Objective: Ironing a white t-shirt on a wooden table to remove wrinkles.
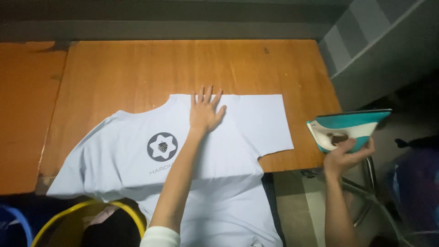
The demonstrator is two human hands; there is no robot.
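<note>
Two hands: shirt (137,155), apparently iron (347,129).

One white T-shirt (219,151), one teal-and-white iron (345,130), two wooden tables (137,73), perhaps one yellow-rimmed basket (68,219).

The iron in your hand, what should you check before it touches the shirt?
1. Iron gripped firmly by the right hand: ok.
2. Iron clear of the table, off its right edge: ok.
3. White T-shirt lying flat on the table: ok, lower part hangs off the near edge.
4. Left hand out of the iron's way: not ok, its fingers are spread on the shirt.
5. Iron hot or plugged in: cannot tell.
</note>
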